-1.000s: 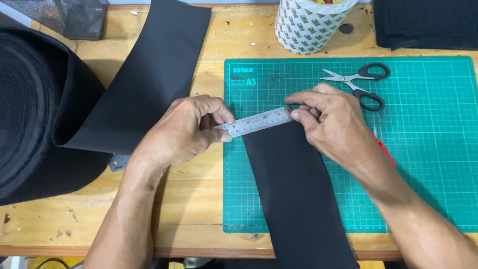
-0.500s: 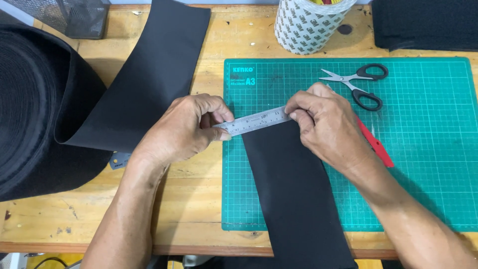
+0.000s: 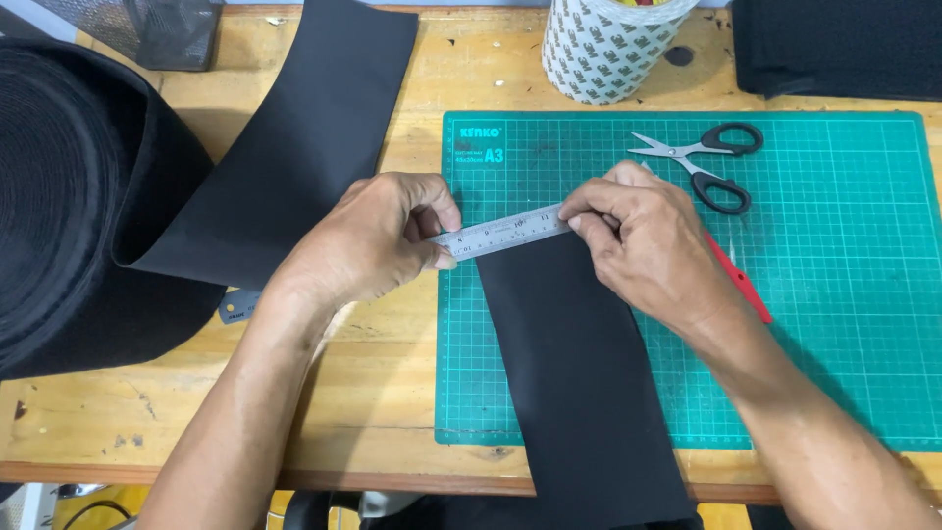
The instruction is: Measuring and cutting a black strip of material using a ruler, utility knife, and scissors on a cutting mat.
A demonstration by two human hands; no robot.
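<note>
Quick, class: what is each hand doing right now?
Left hand: closed, pinching the left end of the steel ruler.
Right hand: closed, pressing the ruler's right end onto the black fabric strip.

Shiny metal ruler (image 3: pixel 505 233), matt black cloth strip (image 3: pixel 579 383)

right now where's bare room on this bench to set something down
The right half of the green cutting mat, below the scissors, is bare. So is the wood under the black fabric roll. It is crowded where both hands hold the steel ruler on the black strip.
</note>
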